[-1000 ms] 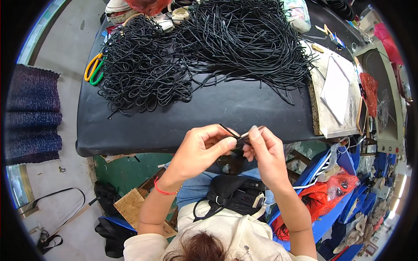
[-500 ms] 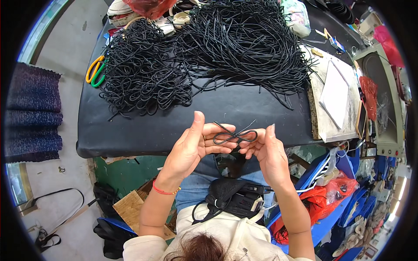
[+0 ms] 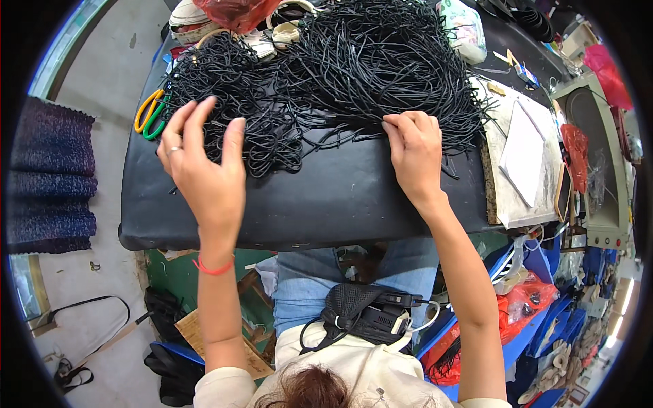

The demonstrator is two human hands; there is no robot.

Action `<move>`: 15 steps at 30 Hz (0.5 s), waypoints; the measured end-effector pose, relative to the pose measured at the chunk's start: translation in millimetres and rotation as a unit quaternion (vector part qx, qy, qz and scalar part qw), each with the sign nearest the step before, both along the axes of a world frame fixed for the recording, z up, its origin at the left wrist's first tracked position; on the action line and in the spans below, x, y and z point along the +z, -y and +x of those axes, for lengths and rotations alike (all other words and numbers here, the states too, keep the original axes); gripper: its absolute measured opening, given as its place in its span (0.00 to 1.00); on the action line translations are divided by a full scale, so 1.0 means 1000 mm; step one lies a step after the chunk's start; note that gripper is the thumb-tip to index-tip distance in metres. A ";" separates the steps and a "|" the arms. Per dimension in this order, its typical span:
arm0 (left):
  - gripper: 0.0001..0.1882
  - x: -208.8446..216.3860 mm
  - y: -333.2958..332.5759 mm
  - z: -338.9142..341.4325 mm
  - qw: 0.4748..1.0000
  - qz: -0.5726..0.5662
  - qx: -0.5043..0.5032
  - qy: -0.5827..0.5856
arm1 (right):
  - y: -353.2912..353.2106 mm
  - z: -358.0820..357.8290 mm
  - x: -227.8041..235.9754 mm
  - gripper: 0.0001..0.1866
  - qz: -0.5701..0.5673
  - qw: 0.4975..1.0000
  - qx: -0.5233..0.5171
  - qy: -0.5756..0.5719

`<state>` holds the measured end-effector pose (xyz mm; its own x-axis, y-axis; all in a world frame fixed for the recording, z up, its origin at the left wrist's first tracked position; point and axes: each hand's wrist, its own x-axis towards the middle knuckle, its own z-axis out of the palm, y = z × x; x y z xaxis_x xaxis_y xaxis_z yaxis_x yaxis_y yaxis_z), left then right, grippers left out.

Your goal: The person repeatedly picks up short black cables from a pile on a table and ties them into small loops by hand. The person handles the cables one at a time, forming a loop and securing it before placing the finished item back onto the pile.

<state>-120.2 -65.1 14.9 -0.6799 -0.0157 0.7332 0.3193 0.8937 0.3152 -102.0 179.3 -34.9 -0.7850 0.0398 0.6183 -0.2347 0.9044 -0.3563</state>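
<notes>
My left hand is open, its fingers and thumb spread over the left heap of black cord bows; nothing shows in its grasp. Beside it, the right heap of long loose black cords spreads over the far middle of the black-covered table. At the near edge of those loose cords my right hand pinches, thumb against fingers, on a black cord. Its fingertips partly hide the strand. The bow held before cannot be told apart within the left heap.
Yellow and green scissor handles lie at the table's left side. On the right sits a worn pale board with a white sheet on it. A red plastic bag and a pale patterned bag stand at the back.
Both hands have moved forward and apart from the near table edge. The left hand has let go of the tied bow over the left heap; the right has reached the loose cords.
</notes>
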 end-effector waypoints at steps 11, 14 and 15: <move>0.13 -0.025 -0.083 0.056 0.920 0.109 -0.359 0.112 | 0.003 -0.007 -0.007 0.06 0.087 0.996 -0.024 0.002; 0.13 -0.029 -0.074 0.058 0.930 0.111 -0.330 0.121 | -0.003 -0.001 0.001 0.04 0.059 0.997 -0.022 -0.046; 0.13 -0.031 -0.069 0.057 0.934 0.111 -0.316 0.121 | -0.004 0.007 0.008 0.05 0.074 0.996 -0.009 -0.057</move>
